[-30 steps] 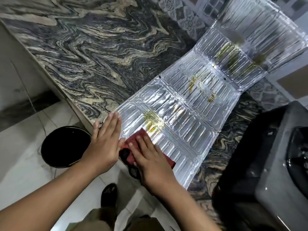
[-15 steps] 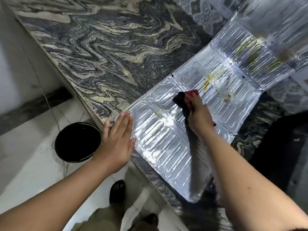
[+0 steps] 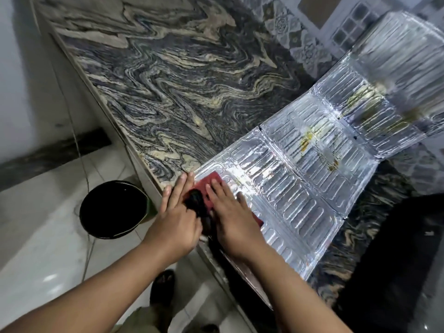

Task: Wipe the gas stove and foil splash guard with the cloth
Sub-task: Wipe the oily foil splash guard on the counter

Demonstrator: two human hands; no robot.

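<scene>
The foil splash guard (image 3: 302, 188) lies unfolded flat on the marble counter, with yellow grease stains on its middle and far panels. A dark red cloth (image 3: 209, 182) rests on its near left corner. My right hand (image 3: 230, 222) lies flat on the cloth and presses it onto the foil. My left hand (image 3: 175, 219) lies flat, fingers together, at the foil's near left edge, touching the cloth's dark bunched part. The gas stove (image 3: 396, 260) is the dark blurred mass at the lower right.
The marble counter (image 3: 168, 92) stretches to the left and back of the foil. A black bin (image 3: 113, 209) stands on the white tiled floor below the counter edge. A sandalled foot (image 3: 163, 284) shows underneath. Patterned wall tiles (image 3: 288, 32) rise behind.
My right hand has pulled the cloth back from the middle of the foil to its near left corner, next to my left hand. The left hand has stayed at the foil's edge.
</scene>
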